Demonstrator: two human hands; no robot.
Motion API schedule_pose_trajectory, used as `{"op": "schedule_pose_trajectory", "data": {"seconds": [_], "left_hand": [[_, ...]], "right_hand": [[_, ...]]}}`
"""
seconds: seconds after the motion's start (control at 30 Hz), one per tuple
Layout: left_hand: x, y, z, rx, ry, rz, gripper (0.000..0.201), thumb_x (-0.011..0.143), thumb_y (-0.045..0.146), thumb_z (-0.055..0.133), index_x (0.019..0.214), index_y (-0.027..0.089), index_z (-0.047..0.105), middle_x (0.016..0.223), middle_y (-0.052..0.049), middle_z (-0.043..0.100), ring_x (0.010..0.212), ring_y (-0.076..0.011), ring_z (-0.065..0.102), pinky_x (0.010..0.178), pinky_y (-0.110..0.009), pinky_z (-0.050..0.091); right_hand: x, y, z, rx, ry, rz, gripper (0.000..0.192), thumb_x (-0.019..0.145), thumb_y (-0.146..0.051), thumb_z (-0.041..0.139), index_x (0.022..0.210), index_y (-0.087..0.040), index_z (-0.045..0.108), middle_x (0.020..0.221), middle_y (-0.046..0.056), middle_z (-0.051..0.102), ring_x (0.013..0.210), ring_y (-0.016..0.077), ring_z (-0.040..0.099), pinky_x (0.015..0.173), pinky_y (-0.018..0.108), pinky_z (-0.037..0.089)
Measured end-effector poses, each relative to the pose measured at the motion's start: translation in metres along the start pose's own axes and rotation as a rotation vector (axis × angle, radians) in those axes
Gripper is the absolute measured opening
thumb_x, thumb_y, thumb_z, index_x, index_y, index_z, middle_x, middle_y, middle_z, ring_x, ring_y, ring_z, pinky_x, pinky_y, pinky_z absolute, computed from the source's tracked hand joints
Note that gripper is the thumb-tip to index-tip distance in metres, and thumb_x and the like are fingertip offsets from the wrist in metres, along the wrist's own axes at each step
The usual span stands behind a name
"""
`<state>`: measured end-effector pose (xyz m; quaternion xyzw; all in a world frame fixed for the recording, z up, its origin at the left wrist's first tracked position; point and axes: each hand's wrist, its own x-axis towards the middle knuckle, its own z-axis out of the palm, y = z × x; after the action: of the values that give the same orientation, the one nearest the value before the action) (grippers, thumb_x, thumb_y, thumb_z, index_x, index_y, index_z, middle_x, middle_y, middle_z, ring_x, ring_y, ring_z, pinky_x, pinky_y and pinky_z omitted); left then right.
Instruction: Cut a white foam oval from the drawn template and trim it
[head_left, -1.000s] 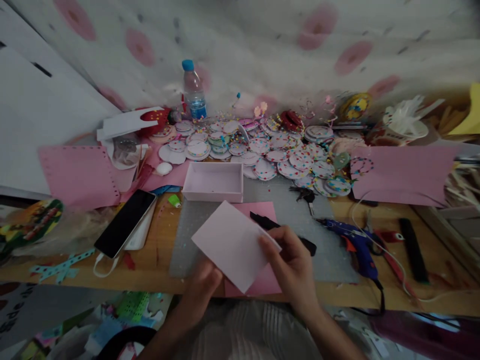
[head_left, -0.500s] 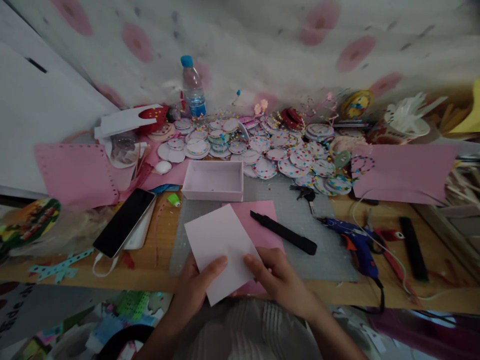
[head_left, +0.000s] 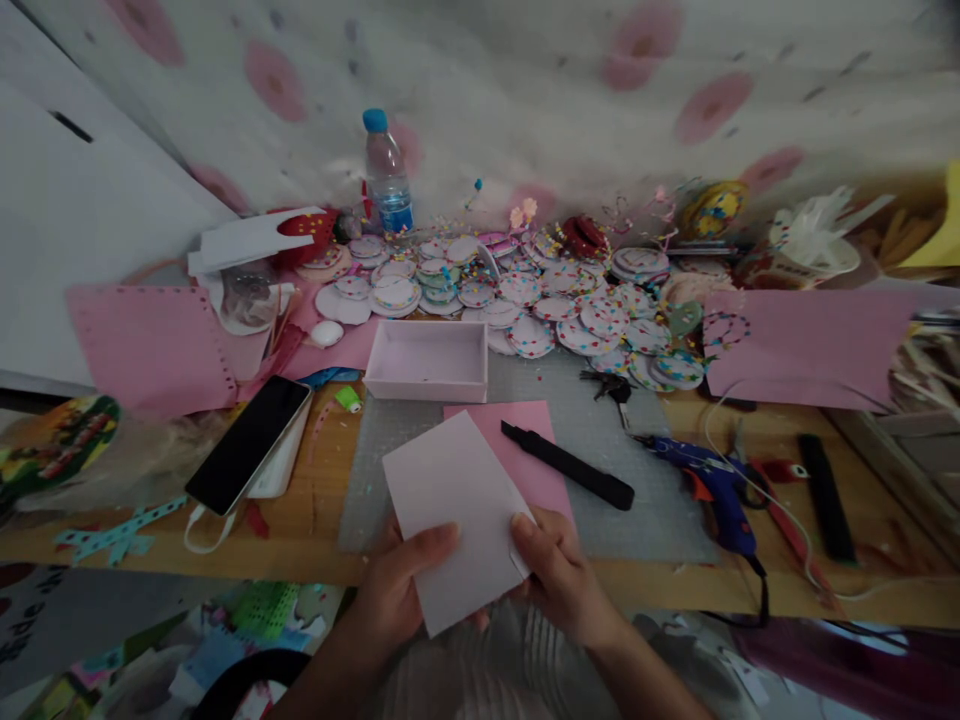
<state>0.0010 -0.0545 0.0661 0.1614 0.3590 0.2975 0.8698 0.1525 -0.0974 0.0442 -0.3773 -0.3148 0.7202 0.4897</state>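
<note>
Both hands hold a white rectangular card (head_left: 459, 500) tilted above the front of the table. My left hand (head_left: 397, 580) grips its left edge, thumb on top and fingers underneath. At the right edge my right hand (head_left: 562, 575) pinches it the same way, where a thin second edge shows beside the thumb; I cannot tell if it is a fold or another sheet. Behind the card, a pink sheet (head_left: 536, 425) lies on the grey cutting mat (head_left: 652, 480), with a black utility knife (head_left: 568, 464) across it. An open white box (head_left: 426, 360) stands at the mat's back edge.
Several bead-trimmed white discs (head_left: 525, 290) are heaped along the back, near a water bottle (head_left: 389, 175). On the left lies a phone (head_left: 250, 445). A blue glue gun (head_left: 705, 485) with its cord and a keyring (head_left: 609, 388) lie on the right.
The card has come slightly right and toward me, its face tilting a little. My right thumb has shifted to its right edge, where a thin second edge now shows.
</note>
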Motion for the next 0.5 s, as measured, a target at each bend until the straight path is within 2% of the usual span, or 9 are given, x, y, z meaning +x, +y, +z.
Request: {"op": "schedule_pose_trajectory", "data": {"seconds": [0.1,0.3,0.43,0.5], "left_hand": [[0.0,-0.002,-0.001,0.017,-0.034,0.048,0.03,0.075,0.032,0.074,0.095,0.014,0.06,0.076,-0.005,0.071,0.053,-0.0175,0.066,0.039,-0.024,0.054],[0.003,-0.005,-0.004,0.015,-0.101,0.026,0.031,0.075,0.037,0.074,0.091,0.014,0.062,0.076,-0.005,0.071,0.052,-0.0159,0.064,0.041,-0.023,0.053],[0.005,-0.009,-0.007,0.029,-0.077,0.032,0.034,0.072,0.039,0.075,0.093,0.016,0.062,0.077,-0.004,0.07,0.054,-0.0179,0.065,0.039,-0.024,0.053],[0.005,-0.009,-0.011,0.105,-0.007,0.063,0.038,0.071,0.04,0.076,0.097,0.017,0.063,0.076,-0.004,0.07,0.055,-0.0195,0.065,0.04,-0.026,0.053]], "right_hand": [[0.001,-0.002,0.001,-0.01,0.01,-0.027,0.051,0.092,-0.059,0.043,0.062,-0.018,0.048,0.051,-0.004,0.041,0.046,0.0071,0.037,0.043,0.021,0.024],[0.001,-0.006,0.002,-0.039,0.001,-0.025,0.055,0.09,-0.064,0.04,0.06,-0.019,0.045,0.05,-0.004,0.04,0.046,0.0073,0.036,0.045,0.021,0.026],[0.002,-0.007,0.002,-0.115,0.015,-0.011,0.056,0.089,-0.068,0.036,0.062,-0.02,0.043,0.051,-0.004,0.041,0.045,0.0075,0.034,0.043,0.022,0.025],[0.004,-0.009,-0.002,-0.23,0.023,-0.013,0.053,0.091,-0.065,0.035,0.064,-0.02,0.043,0.053,-0.004,0.04,0.046,0.0083,0.034,0.044,0.022,0.025]]}}
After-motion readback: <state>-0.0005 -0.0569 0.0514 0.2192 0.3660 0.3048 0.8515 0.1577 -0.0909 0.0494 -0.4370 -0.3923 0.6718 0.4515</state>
